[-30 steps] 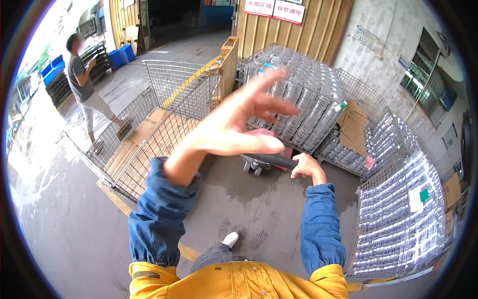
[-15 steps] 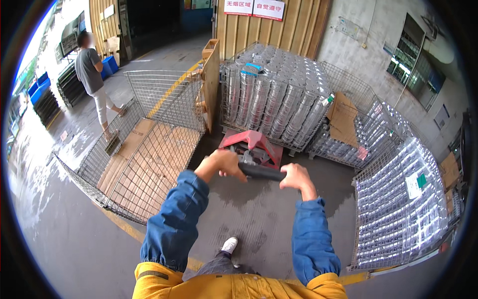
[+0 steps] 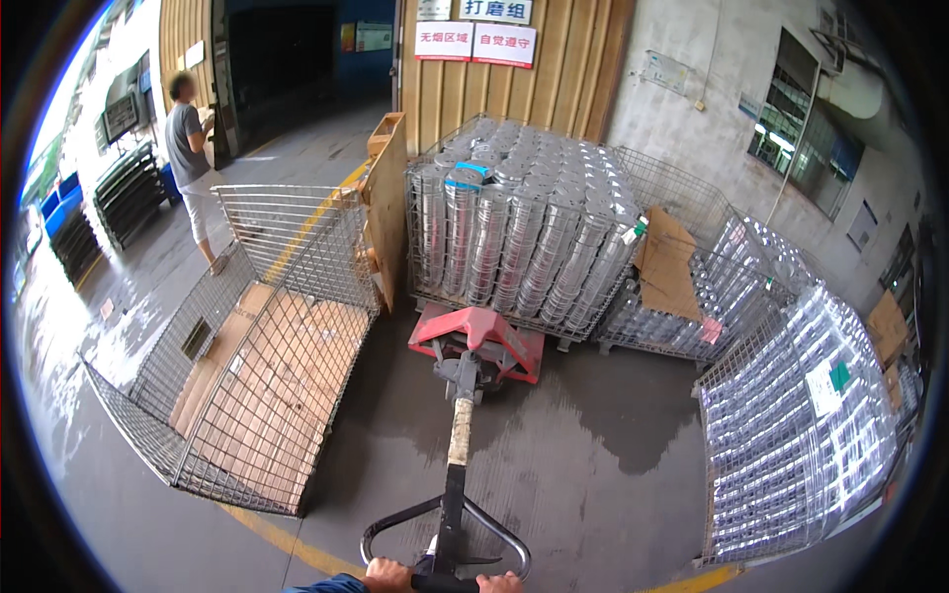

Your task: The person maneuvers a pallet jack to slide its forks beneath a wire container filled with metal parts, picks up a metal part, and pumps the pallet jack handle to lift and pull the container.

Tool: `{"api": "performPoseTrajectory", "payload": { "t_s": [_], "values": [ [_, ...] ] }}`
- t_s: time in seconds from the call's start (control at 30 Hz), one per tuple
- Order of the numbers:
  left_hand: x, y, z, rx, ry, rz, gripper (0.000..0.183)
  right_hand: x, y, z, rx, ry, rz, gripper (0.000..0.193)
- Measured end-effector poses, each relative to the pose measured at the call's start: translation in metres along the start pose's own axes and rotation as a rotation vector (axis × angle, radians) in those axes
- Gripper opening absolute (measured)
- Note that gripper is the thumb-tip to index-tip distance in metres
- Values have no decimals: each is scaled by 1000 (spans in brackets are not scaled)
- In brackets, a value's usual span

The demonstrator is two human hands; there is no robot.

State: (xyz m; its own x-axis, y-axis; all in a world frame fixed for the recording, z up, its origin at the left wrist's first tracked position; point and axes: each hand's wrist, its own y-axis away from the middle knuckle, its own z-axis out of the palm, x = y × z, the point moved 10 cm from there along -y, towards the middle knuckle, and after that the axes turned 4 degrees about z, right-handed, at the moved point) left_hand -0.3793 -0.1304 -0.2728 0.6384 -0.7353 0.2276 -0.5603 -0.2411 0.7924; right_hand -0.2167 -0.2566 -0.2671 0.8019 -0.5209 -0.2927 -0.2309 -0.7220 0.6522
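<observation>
At the lower edge, my left hand [image 3: 388, 574] and my right hand [image 3: 499, 582] are wrapped round the two ends of the black grip of a hand pallet truck's looped handle [image 3: 514, 543]. The lower parts of both hands are cut off by the picture's edge. From the handle a shaft with a worn whitish sleeve runs forward to the red body of the pallet truck [image 3: 474, 327]. That body stands against the near side of a wire cage [image 3: 514, 321] filled with stacks of shiny metal cylinders [image 3: 539, 222]. The truck's forks are hidden under the cage.
Left of the truck stands a wire cage [image 3: 262, 390] floored with cardboard, beside an upright wooden panel [image 3: 384, 222]. More loaded cages [image 3: 657, 326] and a film-wrapped stack [image 3: 791, 425] line the right. A person [image 3: 188, 148] stands at far left. Wet patches [image 3: 633, 415] mark the floor.
My hands and the truck's handle have come down and back toward me, baring the shaft. The view has tilted upward, and the other person has moved farther away and stands upright.
</observation>
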Motion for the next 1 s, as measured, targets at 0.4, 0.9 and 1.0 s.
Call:
{"api": "performPoseTrajectory", "payload": {
  "t_s": [0.4, 0.9, 1.0],
  "values": [
    [30, 115, -299, 631, -260, 81, 49, -67, 31, -312, 536, 149, -285, 22],
    [31, 137, -362, 845, -163, 69, 49, -72, 35, -378, 620, 118, -253, 33],
    [35, 138, -357, 813, -179, 82, 47, -71, 32, -368, 571, 128, -261, 30]
  ]
}}
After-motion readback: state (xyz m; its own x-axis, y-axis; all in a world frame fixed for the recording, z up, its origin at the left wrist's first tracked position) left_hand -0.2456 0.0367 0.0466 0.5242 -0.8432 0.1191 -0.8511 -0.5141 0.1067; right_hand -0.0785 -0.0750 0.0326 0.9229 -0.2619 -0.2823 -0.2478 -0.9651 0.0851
